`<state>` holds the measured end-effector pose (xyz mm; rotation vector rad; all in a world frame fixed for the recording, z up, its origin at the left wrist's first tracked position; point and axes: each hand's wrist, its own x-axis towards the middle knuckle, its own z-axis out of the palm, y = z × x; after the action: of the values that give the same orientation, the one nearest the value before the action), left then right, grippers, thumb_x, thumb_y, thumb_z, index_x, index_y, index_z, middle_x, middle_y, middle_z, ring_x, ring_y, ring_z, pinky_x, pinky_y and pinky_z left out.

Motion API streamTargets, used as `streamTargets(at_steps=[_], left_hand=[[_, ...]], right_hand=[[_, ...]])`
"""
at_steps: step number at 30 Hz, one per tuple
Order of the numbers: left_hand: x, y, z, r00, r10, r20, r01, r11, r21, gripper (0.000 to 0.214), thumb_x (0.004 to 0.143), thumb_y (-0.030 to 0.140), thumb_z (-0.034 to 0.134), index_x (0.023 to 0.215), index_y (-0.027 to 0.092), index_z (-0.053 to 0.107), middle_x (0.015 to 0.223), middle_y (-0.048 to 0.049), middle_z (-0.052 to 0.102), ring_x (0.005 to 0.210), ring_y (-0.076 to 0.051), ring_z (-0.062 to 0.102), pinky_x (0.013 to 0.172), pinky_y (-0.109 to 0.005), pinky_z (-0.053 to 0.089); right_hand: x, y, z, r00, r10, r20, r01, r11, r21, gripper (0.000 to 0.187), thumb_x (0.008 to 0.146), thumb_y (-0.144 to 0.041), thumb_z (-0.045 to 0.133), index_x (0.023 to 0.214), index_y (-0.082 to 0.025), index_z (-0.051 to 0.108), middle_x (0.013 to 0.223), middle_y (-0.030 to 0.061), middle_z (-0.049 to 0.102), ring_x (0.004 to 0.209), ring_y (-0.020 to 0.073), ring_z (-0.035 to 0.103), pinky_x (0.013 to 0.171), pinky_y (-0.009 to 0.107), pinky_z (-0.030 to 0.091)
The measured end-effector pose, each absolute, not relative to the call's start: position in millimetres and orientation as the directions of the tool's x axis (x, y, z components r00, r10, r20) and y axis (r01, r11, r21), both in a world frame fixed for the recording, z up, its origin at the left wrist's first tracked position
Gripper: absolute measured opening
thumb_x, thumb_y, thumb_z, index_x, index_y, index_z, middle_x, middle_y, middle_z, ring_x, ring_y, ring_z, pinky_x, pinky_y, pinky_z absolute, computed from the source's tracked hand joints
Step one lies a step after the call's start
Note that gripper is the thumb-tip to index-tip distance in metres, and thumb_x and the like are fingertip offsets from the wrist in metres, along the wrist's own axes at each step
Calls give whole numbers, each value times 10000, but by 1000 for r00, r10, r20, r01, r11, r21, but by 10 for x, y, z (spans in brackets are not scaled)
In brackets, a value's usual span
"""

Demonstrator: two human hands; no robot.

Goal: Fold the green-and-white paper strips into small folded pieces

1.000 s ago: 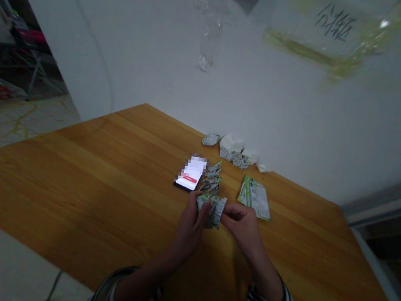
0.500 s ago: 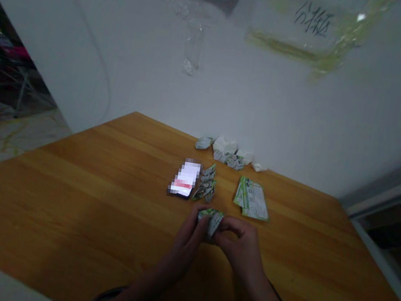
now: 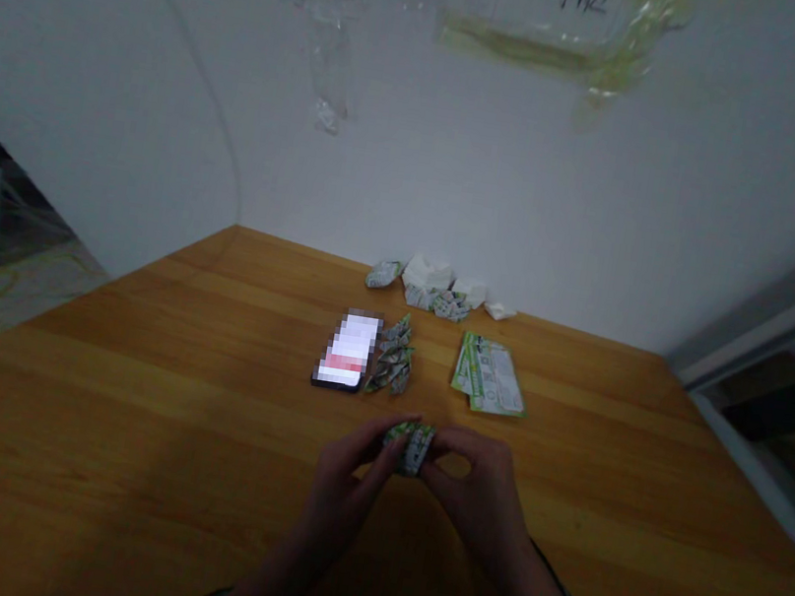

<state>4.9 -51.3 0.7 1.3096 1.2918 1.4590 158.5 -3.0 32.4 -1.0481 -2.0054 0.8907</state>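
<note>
A small piece of green-and-white printed paper [image 3: 412, 448], folded and creased, is held between both hands above the front half of the table. My left hand [image 3: 348, 475] pinches its left side, thumb in front. On the right edge, my right hand [image 3: 480, 475] grips it between thumb and fingertips. Just beyond the hands lie several folded paper pieces [image 3: 395, 357] in the same print, in a row beside a phone [image 3: 346, 350] with a lit screen. To the right, flat printed sheets or packets [image 3: 494, 377] overlap in a stack.
Along the wall at the table's back edge sit crumpled white tissues [image 3: 427, 273] and crumpled printed wrappers [image 3: 450, 306]. The wooden table [image 3: 172, 354] meets a white wall [image 3: 418, 162] with taped-up paper. A dark-filled shelf or frame [image 3: 788, 411] stands at the right.
The view has shifted, showing less of the wall's top. Both hands still hold the paper, which looks narrower and more folded; my left hand's fingers have bent more around it.
</note>
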Motion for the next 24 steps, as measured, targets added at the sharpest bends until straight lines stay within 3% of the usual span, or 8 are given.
streamTargets(at_steps=[17,24], left_hand=[[81,-525,22,-183,961,206,99,-190,977,215,875,281,594,1056,187,662,1036,-60,736,864,-168,700,772,-242,565],[78,-531,3,-154,966,209,100,-195,976,220,904,284,547,1085,199,637,1063,-57,721,934,-174,686,807,-249,552]], right_hand=[[1576,-73,344,-444,851,281,407,471,-783,114,739,-84,707,691,-187,699,689,-7,703,647,152,654,627,217,462],[1580,-95,372,-438,855,279,408,465,-785,128,739,-67,695,742,-194,717,716,-7,709,664,146,651,642,212,465]])
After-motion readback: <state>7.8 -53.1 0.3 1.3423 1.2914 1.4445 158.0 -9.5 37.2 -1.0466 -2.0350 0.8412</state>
